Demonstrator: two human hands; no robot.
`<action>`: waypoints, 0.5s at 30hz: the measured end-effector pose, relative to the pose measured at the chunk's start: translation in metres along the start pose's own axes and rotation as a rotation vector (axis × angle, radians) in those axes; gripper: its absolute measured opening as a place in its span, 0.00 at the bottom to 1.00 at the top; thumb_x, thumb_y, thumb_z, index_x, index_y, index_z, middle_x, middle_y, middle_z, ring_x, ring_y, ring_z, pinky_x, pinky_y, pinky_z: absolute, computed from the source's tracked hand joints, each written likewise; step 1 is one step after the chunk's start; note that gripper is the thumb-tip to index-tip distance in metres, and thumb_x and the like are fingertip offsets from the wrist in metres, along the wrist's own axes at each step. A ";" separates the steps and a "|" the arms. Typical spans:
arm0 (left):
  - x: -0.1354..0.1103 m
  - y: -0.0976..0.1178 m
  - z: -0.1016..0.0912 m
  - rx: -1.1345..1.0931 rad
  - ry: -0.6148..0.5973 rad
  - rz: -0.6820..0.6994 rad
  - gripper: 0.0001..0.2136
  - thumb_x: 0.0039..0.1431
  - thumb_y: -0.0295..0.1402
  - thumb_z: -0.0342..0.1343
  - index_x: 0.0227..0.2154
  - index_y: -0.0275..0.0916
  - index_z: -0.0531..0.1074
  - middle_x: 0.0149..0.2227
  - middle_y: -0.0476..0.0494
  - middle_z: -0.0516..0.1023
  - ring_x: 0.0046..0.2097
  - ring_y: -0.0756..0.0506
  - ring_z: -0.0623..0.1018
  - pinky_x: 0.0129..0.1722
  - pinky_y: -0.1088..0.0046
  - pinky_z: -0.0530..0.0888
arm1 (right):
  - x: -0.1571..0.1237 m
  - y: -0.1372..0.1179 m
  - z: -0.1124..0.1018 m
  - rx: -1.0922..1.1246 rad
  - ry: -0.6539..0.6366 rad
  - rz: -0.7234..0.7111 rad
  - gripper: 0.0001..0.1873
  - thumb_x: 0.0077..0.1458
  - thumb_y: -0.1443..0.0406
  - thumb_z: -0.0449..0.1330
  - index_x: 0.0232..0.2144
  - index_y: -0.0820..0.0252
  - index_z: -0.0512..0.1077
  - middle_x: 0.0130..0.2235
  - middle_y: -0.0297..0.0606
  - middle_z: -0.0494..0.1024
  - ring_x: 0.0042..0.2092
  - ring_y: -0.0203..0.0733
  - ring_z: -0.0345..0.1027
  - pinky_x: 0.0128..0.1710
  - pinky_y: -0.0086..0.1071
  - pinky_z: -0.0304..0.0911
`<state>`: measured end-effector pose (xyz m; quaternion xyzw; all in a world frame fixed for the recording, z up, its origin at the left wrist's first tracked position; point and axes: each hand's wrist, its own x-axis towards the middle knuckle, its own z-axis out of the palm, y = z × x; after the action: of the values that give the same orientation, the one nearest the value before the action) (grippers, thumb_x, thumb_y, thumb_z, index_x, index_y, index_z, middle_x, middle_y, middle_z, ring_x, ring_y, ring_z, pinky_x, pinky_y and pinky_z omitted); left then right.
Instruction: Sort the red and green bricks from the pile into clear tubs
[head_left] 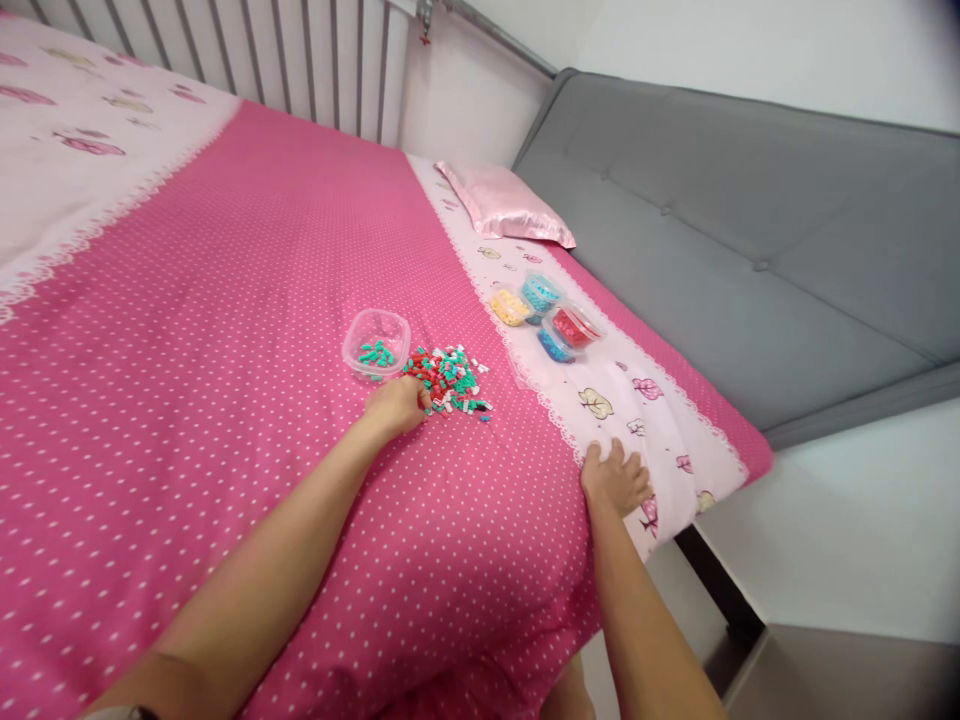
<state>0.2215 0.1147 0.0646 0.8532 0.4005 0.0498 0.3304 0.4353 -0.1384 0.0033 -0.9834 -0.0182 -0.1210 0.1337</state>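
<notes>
At the near left edge of a pile of small red, green and white plastic pieces (452,375), my left hand (400,405) has its fingers curled together. Whatever lies between the fingertips is hidden. Just behind this hand stands a clear plastic container (349,350) with several green pieces on its bottom. Further right, my right hand (616,480) rests on the white printed band of the bedspread, its fingers spread and nothing in it.
Tubs of yellow pieces (510,306), turquoise pieces (541,290), red pieces (576,326) and blue pieces (555,346) cluster on the printed band. Behind them lie a pink satin pillow (510,200) and a grey headboard (720,220). White slatted rails (330,70) border the far side.
</notes>
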 end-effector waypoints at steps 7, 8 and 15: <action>0.003 -0.003 0.005 0.035 -0.057 0.053 0.11 0.38 0.24 0.55 0.28 0.39 0.75 0.24 0.50 0.73 0.28 0.49 0.71 0.25 0.78 0.62 | -0.001 -0.001 -0.002 -0.014 -0.015 0.000 0.30 0.57 0.51 0.42 0.58 0.54 0.57 0.61 0.46 0.55 0.61 0.57 0.45 0.57 0.53 0.40; 0.003 -0.004 0.005 0.037 -0.064 0.060 0.11 0.38 0.24 0.55 0.28 0.39 0.75 0.24 0.50 0.73 0.28 0.49 0.71 0.25 0.78 0.62 | -0.001 -0.001 -0.002 -0.015 -0.015 -0.002 0.30 0.57 0.51 0.42 0.59 0.54 0.57 0.61 0.47 0.55 0.61 0.57 0.45 0.57 0.54 0.40; 0.005 -0.006 0.006 0.057 -0.055 0.102 0.13 0.38 0.24 0.55 0.31 0.40 0.76 0.23 0.51 0.73 0.28 0.49 0.71 0.27 0.77 0.63 | 0.002 0.001 0.001 -0.012 -0.018 0.004 0.30 0.57 0.50 0.42 0.59 0.54 0.57 0.61 0.46 0.55 0.61 0.57 0.44 0.57 0.54 0.40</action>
<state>0.2232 0.1175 0.0558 0.8827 0.3486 0.0318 0.3136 0.4374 -0.1387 0.0023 -0.9853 -0.0170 -0.1120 0.1281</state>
